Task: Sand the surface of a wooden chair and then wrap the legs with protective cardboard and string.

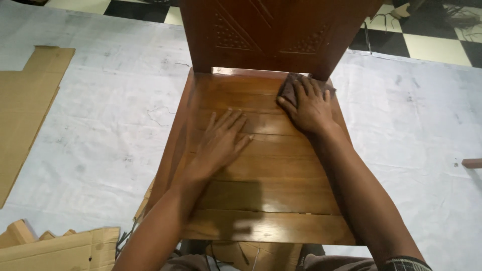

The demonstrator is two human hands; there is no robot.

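Both my hands are on the slatted wooden chair seat (266, 200), one of them pressing a cloth.

My right hand (310, 108) lies flat with its fingers (307, 90) spread apart over a dark brown cloth (287, 86), which bunches out beyond the fingertips, touching the far right corner of the seat just below the carved chair back (271, 30). My left hand (221, 143) rests palm down on the middle slats, fingers (228, 120) apart and holding nothing, just beside the right thumb. Past both sets of fingers, the seat stands on a white floor sheet (100, 125). Well to the left of my left fingers lie cardboard pieces (25, 100).
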